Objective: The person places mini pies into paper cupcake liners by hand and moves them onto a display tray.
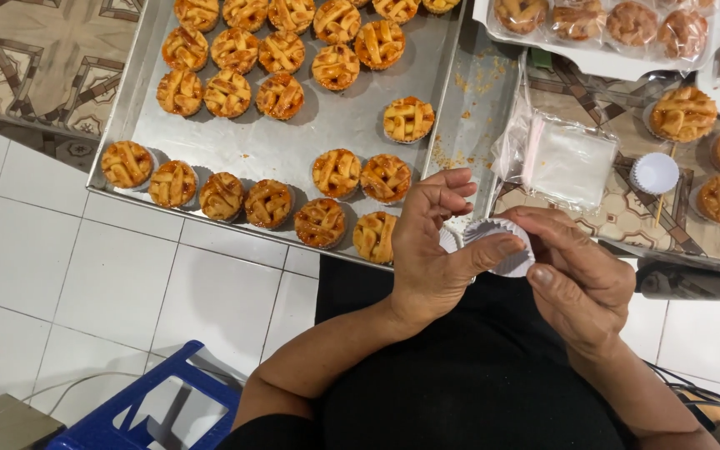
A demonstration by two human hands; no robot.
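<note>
Here, both hands meet over the near edge of the metal tray (293,142), pinching a small stack of white paper cups (502,242): the left hand (435,250) presses thumb against the fluted rim, the right hand (581,279) grips from the other side. Lattice tarts (335,172) dot the tray. Right of it lies a clear plastic bag (564,158), a lone white cup (655,172), and bagged tarts (602,21) on a white tray (602,60).

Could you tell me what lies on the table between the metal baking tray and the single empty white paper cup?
In the head view, a small stack of clear plastic bags lies between the metal baking tray and the empty white paper cup, on the patterned table.
</note>
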